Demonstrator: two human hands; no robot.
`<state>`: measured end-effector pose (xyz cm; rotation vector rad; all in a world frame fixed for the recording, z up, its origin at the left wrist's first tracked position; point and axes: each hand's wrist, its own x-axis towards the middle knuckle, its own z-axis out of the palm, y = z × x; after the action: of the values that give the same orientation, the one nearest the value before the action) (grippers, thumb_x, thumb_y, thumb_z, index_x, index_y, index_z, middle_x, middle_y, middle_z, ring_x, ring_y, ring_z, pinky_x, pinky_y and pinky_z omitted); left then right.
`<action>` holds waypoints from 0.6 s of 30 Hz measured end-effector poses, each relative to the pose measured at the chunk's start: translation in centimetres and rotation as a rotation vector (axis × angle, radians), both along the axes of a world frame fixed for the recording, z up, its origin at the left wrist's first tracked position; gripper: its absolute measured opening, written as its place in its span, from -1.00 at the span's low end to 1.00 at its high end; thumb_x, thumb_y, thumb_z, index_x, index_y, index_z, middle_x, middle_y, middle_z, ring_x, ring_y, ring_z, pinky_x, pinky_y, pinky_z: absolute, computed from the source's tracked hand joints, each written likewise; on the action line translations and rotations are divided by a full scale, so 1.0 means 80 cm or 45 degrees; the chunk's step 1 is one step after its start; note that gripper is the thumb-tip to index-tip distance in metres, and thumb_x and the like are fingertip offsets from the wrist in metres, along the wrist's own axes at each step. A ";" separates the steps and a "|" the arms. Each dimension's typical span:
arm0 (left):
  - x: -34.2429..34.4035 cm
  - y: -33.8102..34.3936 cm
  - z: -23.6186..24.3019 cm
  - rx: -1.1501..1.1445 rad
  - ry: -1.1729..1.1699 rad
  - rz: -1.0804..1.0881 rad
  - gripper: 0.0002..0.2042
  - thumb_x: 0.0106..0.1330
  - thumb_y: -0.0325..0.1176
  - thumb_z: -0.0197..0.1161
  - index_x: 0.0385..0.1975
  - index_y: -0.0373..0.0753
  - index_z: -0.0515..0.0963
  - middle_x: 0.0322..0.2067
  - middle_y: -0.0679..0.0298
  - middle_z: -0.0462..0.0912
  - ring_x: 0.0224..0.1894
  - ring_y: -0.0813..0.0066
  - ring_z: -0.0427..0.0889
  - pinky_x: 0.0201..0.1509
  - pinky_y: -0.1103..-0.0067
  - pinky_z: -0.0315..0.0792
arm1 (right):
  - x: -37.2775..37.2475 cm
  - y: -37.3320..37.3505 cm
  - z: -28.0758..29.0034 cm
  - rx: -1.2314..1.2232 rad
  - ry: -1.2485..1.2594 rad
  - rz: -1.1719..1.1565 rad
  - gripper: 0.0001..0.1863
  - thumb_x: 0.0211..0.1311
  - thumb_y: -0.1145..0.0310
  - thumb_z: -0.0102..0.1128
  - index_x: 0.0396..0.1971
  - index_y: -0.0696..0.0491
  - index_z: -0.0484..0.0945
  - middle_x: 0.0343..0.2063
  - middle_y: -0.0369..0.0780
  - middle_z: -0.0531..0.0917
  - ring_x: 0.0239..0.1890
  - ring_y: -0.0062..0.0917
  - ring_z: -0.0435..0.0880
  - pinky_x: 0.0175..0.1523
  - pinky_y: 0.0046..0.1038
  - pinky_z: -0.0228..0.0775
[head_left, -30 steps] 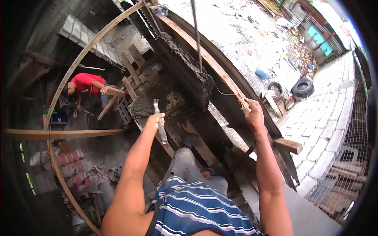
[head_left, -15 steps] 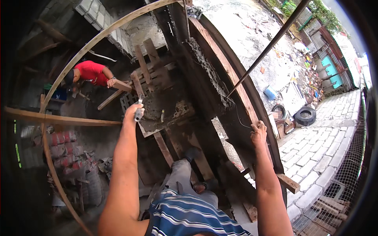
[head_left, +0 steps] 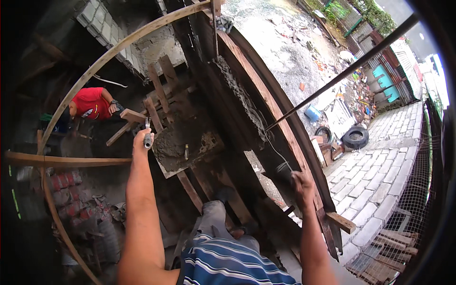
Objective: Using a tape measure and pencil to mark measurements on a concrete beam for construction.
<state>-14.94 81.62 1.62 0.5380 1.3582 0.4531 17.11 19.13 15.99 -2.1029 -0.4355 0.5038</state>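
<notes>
My left hand (head_left: 141, 138), its fingers wrapped closed, grips one claw hammer (head_left: 148, 141) by the handle, above and left of one mortar-covered board (head_left: 190, 166). My right hand (head_left: 303, 187), its fingers curled closed, holds the end of one thin wire (head_left: 287, 165) beside one long timber (head_left: 259, 78) (whether the knuckles touch the wood, I cannot tell). One dark steel rod (head_left: 342, 73) slants across the upper right, its lower end near the wire. At left, one arched wooden strip (head_left: 128, 40) and one straight wooden beam (head_left: 71, 160) cross my view near one co-worker (head_left: 92, 103) in red. Beyond the timber lie two tyres (head_left: 355, 137) and one blue container (head_left: 312, 113). The sacks (head_left: 71, 185), lower left, are too dim to count.
</notes>
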 end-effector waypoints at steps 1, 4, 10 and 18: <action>0.000 0.001 0.002 0.013 -0.036 0.002 -0.66 0.16 -0.42 0.40 -0.14 -0.34 0.44 -0.39 0.05 0.59 -0.58 0.41 0.60 -0.62 0.63 0.55 | -0.018 0.005 0.022 0.059 -0.070 0.042 -0.83 0.39 0.49 0.22 -0.12 0.22 0.69 -0.37 -0.24 0.73 -0.34 -0.68 0.63 -0.21 -0.57 0.46; 0.003 0.001 0.007 0.026 -0.092 0.079 -0.65 0.16 -0.43 0.40 -0.12 -0.36 0.42 -0.39 0.05 0.58 -0.58 0.40 0.59 -0.61 0.63 0.56 | -0.069 0.001 0.082 0.113 0.127 -0.043 -0.85 0.33 0.50 0.26 -0.20 0.23 0.71 -0.37 -0.25 0.74 -0.36 -0.67 0.62 -0.19 -0.57 0.46; 0.003 -0.005 0.024 0.078 -0.216 0.157 -0.65 0.17 -0.43 0.38 -0.13 -0.38 0.39 -0.44 0.06 0.57 -0.60 0.39 0.57 -0.59 0.62 0.54 | -0.118 -0.058 0.148 -0.024 0.554 0.110 -0.82 0.30 0.41 0.29 -0.23 0.21 0.74 -0.49 -0.32 0.70 -0.47 -0.73 0.55 -0.36 -0.62 0.38; 0.002 0.004 0.036 0.149 -0.172 0.211 -0.68 0.17 -0.42 0.36 -0.15 -0.39 0.45 -0.47 0.05 0.57 -0.61 0.34 0.56 -0.62 0.59 0.47 | -0.145 -0.156 0.163 0.130 0.464 -0.410 -0.78 0.31 0.36 0.27 -0.29 0.23 0.72 -0.57 -0.33 0.63 -0.58 -0.70 0.52 -0.46 -0.59 0.37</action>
<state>-14.81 81.96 4.54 0.4831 1.2567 0.6958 5.49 6.64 29.03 -1.8819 0.0854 0.6414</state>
